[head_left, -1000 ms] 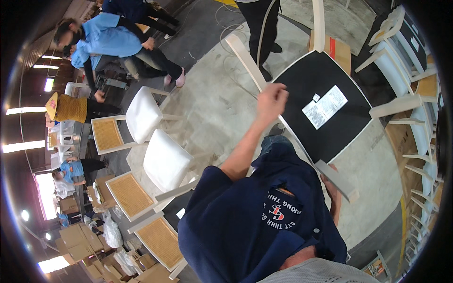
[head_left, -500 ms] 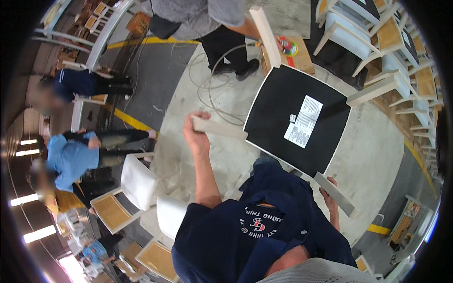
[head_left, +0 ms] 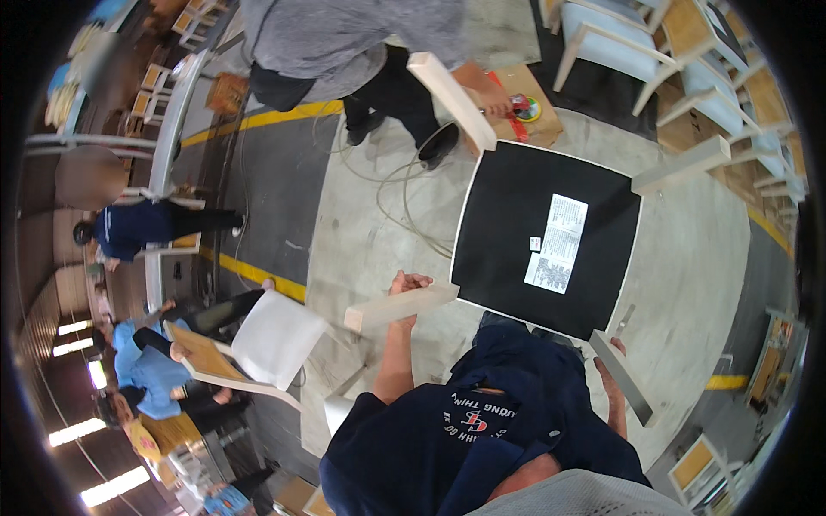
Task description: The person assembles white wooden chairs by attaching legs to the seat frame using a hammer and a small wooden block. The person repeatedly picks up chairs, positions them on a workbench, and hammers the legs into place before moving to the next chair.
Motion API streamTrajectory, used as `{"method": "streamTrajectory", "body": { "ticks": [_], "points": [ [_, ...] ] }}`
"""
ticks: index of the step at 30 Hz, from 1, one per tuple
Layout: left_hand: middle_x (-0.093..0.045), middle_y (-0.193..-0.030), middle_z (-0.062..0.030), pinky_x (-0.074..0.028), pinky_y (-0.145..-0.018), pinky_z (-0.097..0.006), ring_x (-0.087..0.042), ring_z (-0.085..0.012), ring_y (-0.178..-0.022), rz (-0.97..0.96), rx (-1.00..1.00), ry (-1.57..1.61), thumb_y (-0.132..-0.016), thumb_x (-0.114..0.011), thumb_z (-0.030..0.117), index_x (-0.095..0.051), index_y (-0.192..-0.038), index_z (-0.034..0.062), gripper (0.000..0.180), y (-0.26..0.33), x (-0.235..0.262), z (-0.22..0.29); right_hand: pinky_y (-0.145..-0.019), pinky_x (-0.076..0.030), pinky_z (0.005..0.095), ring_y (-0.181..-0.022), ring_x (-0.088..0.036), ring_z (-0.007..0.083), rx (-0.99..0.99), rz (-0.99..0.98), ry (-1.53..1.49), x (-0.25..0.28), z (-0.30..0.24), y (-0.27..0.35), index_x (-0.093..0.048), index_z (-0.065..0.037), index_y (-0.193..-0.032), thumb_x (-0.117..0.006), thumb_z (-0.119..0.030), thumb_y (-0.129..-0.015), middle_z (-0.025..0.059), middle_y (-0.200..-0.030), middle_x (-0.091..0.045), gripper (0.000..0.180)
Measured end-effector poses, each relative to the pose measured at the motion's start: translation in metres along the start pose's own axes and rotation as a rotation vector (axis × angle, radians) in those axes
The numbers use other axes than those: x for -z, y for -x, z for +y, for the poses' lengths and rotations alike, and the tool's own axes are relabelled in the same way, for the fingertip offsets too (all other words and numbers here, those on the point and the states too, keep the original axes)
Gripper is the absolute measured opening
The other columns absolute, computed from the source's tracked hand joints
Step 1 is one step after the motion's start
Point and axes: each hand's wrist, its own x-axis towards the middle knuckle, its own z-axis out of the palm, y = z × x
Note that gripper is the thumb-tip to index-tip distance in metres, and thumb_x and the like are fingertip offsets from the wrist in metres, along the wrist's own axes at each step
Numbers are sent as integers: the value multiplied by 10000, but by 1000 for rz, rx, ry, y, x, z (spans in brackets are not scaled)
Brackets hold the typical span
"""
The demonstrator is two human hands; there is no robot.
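Observation:
An upturned chair lies before me, its black underside facing up with white labels on it and pale wooden legs sticking out at the corners. My left hand is wrapped around the near left leg, which partly covers the palm. On the near right, my right hand grips the other near leg from its outer side; that leg hides part of the fingers. Across from me, a co-worker's hand is beside a tape roll on a cardboard box.
White-seated chairs crowd the far right. A white chair stands at left, near several people. A hose loops over the pale floor mat. A low metal rail runs along the far left.
My left hand has moved inward along the near left leg toward the seat. The co-worker opposite has shifted left and bent closer. At left, a person has a hand on the white chair, which has turned.

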Motion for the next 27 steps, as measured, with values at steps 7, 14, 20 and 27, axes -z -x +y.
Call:
{"method": "streamTrajectory", "body": {
  "ticks": [7,14,20,27],
  "points": [
    [-660,-842,-136,-448,-941,-406,-610,-270,-937,-38,170,46,-951,-478,477,-662,-830,25,502,-15,28,-47,-880,-463,371,-1001,-597,255,-501,-59,289,-11,-25,17,-582,-10,-1180,-616,-331,-867,173,-1072,-631,449],
    [-661,-866,-144,-443,-946,-408,-605,-267,-958,8,197,-49,-952,-472,491,-654,-859,23,510,-29,27,-64,-992,-423,383,-1162,-551,337,-187,-306,69,-60,-110,-21,-565,-32,-1240,-586,-409,-883,196,-1228,-592,519],
    [-652,-929,-132,-463,-906,-387,-605,-245,-952,11,158,69,-949,-486,456,-634,-922,36,446,-45,28,-79,-1063,-359,376,-1284,-440,318,392,-823,-80,-166,-228,-101,-401,-46,-1381,-692,-412,-807,174,-1388,-450,740],
    [-502,-1112,-103,-381,-1013,-420,-420,-225,-1193,-604,-606,900,-798,-678,514,-369,-1412,102,801,-52,86,-129,-887,-412,425,-1044,-580,264,788,-806,106,-341,-301,-68,-610,-113,-1107,-795,-357,-592,123,-962,-657,599]
  ]
}}
